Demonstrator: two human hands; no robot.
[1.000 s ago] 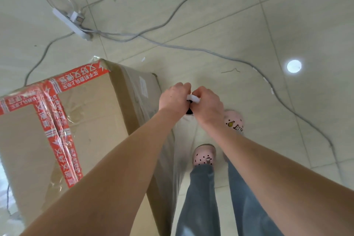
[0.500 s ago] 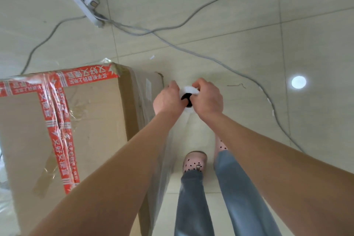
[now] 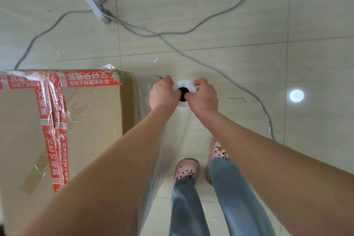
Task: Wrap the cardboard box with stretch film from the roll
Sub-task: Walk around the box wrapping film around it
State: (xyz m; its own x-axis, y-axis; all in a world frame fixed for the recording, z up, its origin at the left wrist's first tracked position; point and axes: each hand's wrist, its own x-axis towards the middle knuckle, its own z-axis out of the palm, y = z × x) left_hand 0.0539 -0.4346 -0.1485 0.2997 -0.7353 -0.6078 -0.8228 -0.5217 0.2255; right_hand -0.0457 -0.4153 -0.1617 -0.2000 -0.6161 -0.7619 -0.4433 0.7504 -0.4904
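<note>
Mid-wrap: the film is drawn along the box's side towards the corner.

The left hand (image 3: 162, 93) and right hand (image 3: 205, 96) each have a clenched grip on the top of the white, dark-cored roll of clear stretch film (image 3: 184, 84), upright just beside a corner of the tall brown cardboard box (image 3: 92, 117) with red printed tape. Next, likely: carry the roll round that corner under tension, stepping clear of the grey cables (image 3: 191, 57) on the tiled floor (image 3: 249, 15).

Red-taped brown box (image 3: 92, 113) (pink shoes (image 3: 186, 168))

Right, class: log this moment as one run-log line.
left hand: grips roll | right hand: grips roll | film: stretched along cardboard box side | power strip: on floor ahead
</note>
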